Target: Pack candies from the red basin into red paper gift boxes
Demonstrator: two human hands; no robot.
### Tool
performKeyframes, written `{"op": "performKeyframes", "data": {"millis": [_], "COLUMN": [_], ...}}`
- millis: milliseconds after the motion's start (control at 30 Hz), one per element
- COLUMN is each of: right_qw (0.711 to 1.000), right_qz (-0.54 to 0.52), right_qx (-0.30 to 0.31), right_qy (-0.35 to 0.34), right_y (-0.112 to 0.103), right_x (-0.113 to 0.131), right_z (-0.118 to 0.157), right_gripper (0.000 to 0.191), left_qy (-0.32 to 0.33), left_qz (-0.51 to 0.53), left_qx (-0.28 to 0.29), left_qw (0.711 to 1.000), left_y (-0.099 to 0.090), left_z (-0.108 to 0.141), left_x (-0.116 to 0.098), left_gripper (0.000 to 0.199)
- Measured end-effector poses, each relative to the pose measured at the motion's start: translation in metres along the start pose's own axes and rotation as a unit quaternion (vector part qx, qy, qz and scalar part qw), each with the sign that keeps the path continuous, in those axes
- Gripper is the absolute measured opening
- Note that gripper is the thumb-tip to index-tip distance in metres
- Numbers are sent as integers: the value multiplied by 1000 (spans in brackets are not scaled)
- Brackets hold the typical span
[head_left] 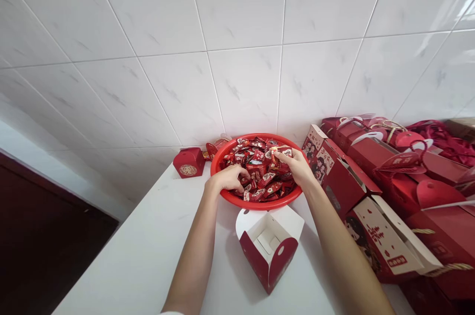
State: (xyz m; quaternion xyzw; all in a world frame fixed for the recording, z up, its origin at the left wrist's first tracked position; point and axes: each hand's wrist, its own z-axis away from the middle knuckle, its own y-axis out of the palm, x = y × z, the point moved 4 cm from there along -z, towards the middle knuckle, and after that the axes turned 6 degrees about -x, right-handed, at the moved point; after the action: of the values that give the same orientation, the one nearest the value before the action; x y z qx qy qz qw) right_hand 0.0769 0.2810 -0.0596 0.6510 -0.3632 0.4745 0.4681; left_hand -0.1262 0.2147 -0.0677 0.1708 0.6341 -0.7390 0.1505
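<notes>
A round red plastic basket (222, 196) full of wrapped candies (256, 171) stands against the tiled wall. Over its left side, my left hand (230, 178) reaches in with curled fingertips among the candies; what they grip, if anything, is hidden. My right hand (295, 164) is at the basket's right side, thumb and fingers pinched on a wrapped candy (284, 152) in red, white and a bit of yellow. In front of the basket sits an open red gift box (269, 255) with its flaps up. Its white inside shows nothing in it.
A small closed red box (188, 162) stands left of the basket, by the wall. Many red gift boxes (386, 236) and bags with rope handles are piled on the right. The white tabletop (148, 246) ends at a slanting left edge.
</notes>
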Motion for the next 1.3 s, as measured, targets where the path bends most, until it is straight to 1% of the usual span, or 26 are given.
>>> {"op": "performKeyframes", "data": {"millis": [67,167,267,400,567,667,767,867,933,967,1033,1100,1167,1233,1300], "right_qw": [1000,1000,1000,1000,1000,1000,1000,1000,999,999,999,1000,1000,999,999], "right_qz": [-1,-2,-1,-4,-6,-7,-12,-21,-24,-24,-21,-18,-18,-21,-26], "right_qx": [-6,-10,-8,-7,-9,-14,-15,-18,-18,-18,-18,-19,-20,-21,-21], "right_qy": [-4,-8,-9,-10,-10,-9,-12,-13,-14,-15,-16,-15,-13,-13,-10], "right_y": [-1,-2,-3,-4,-3,-3,-3,-3,-3,-3,-3,-3,-4,-4,-4], "right_x": [0,-2,-4,-5,-4,-3,-3,-3,-2,-2,-2,-2,-3,-3,-4], "right_z": [0,-2,-3,-4,-3,-3,-3,-3,-3,-3,-3,-3,-3,-4,-4], "right_gripper": [38,38,34,34,34,33,33,31,32,32,34,35,35,35,35], "left_qy": [-21,-24,-6,34,37,43,57,76,81,77,62,43,21,-13,-52], "left_qz": [11,62,110,133,175,190,198,178,167,167,172,163,134,89,36], "left_qx": [-1,-35,-72,-123,-197,-232,-280,-325,-343,-345,-322,-267,-199,-136,-99], "left_qw": [1000,997,991,983,964,953,938,926,921,920,929,949,971,987,993], "left_y": [0,-3,-8,-16,-23,-24,-28,-33,-37,-40,-43,-42,-39,-32,-25], "left_z": [0,-1,0,2,4,3,4,8,12,15,20,23,24,23,21], "left_x": [1,5,9,10,10,10,8,3,1,1,2,4,7,9,10], "left_gripper": [33,32,36,35,32,31,31,35,36,34,27,22,20,26,38]}}
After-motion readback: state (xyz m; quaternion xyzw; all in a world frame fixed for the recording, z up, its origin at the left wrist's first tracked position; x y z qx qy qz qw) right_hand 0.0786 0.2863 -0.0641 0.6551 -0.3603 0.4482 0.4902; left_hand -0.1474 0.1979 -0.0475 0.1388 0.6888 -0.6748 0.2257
